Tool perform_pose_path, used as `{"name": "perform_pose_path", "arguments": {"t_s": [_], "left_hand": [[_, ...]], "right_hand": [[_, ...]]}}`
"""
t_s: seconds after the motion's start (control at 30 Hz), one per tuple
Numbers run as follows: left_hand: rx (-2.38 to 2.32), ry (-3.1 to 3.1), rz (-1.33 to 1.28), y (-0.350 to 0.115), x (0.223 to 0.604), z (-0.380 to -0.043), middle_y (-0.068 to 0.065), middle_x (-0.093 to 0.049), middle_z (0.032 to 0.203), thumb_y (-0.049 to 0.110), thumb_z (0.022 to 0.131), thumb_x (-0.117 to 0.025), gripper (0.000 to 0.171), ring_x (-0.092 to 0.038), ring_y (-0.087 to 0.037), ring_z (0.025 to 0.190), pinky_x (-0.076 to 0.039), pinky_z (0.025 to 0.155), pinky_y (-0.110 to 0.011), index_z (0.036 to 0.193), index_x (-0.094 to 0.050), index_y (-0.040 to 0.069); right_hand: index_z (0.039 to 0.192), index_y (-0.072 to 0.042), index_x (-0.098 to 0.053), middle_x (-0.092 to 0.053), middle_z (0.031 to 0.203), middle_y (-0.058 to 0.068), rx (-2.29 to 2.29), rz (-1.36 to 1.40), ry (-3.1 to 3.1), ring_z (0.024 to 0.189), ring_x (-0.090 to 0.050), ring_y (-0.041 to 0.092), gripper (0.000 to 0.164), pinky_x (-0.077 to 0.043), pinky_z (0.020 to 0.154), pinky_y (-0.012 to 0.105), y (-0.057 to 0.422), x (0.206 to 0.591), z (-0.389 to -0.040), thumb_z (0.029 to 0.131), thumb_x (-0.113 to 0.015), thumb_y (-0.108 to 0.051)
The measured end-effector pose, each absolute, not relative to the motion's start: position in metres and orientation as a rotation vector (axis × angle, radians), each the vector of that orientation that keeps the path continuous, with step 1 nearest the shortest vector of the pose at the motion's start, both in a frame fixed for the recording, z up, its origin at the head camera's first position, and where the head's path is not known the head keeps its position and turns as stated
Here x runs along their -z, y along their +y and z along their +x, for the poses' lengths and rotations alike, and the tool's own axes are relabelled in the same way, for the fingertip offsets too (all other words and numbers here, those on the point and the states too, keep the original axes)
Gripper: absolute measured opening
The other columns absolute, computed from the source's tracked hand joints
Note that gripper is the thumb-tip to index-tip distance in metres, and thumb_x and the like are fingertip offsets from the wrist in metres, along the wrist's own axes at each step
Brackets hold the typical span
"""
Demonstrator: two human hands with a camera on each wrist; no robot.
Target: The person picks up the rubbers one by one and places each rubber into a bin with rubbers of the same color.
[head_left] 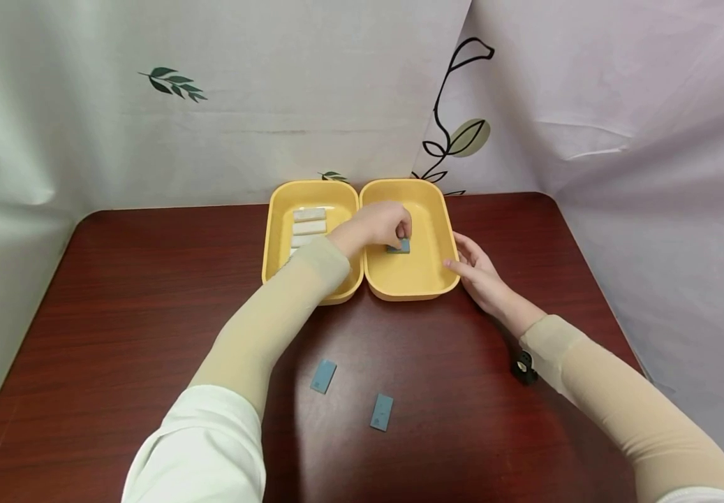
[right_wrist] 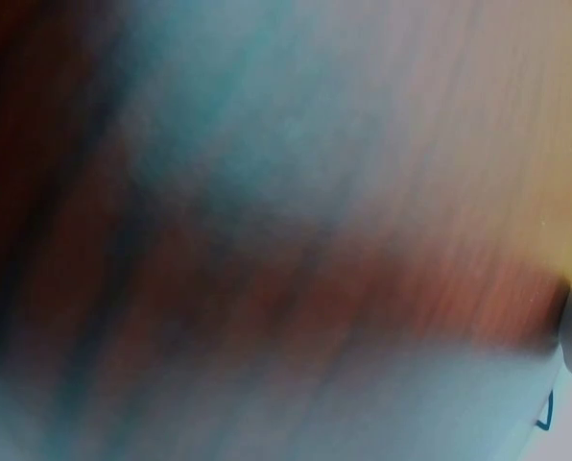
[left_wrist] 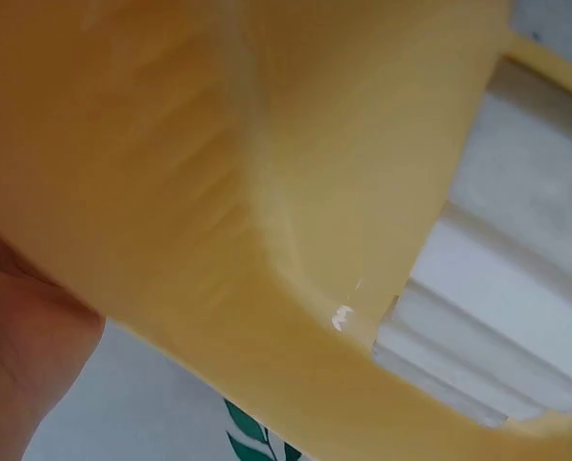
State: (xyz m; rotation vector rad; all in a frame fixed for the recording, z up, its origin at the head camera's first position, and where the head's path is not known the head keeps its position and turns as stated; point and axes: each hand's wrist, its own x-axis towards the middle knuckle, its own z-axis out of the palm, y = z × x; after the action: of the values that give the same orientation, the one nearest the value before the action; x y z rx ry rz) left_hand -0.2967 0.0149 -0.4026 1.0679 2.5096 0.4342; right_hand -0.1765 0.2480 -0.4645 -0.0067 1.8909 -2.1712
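My left hand point(head_left: 385, 221) reaches down into the right yellow bin point(head_left: 427, 279), its fingers pinching a blue-grey tile point(head_left: 403, 247) low over the bin floor. Part of that hand hides the tile's upper side. At the bin's right wall, my right hand point(head_left: 479, 274) holds the rim, thumb over the edge and fingers along the outside. Several white blocks point(head_left: 308, 228) lie in a row in the left yellow bin point(head_left: 278, 202), partly covered by my left forearm. They show close up in the left wrist view.
Two more blue-grey tiles, a left one point(head_left: 323, 376) and a right one point(head_left: 382, 412), lie on the dark red table point(head_left: 148, 335) nearer to me. A black wrist device point(head_left: 523, 367) sits under my right wrist. A pale curtain point(head_left: 311, 91) hangs behind the bins.
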Motion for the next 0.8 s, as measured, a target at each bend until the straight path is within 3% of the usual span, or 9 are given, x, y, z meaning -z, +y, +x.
{"name": "perform_pose_path", "arguments": {"t_s": [0.37,0.8], "left_hand": [[-0.608,2.554,1.136,-0.01,0.373,-0.298,-0.006,-0.078,0.112,0.004,0.093,-0.071,0.022,-0.071,-0.019,0.108,-0.055,0.099,-0.032,0.114,-0.079,0.006],[-0.779,2.507,1.237,-0.062,0.346,-0.258,-0.011,-0.079,0.105,0.002,0.096,-0.067,0.021,-0.074,-0.023,0.098,-0.058,0.095,-0.04,0.113,-0.079,0.003]], "right_hand": [[0.164,0.001,-0.025,-0.048,0.146,-0.003,2.203,-0.022,1.883,0.131,-0.052,0.009,0.07,-0.052,0.099,0.015,0.246,0.465,-0.177,0.1,-0.052,0.008],[0.164,0.0,-0.026,-0.047,0.148,-0.003,2.19,-0.022,1.897,0.131,-0.051,0.008,0.068,-0.051,0.099,0.014,0.248,0.466,-0.177,0.101,-0.052,0.007]]}}
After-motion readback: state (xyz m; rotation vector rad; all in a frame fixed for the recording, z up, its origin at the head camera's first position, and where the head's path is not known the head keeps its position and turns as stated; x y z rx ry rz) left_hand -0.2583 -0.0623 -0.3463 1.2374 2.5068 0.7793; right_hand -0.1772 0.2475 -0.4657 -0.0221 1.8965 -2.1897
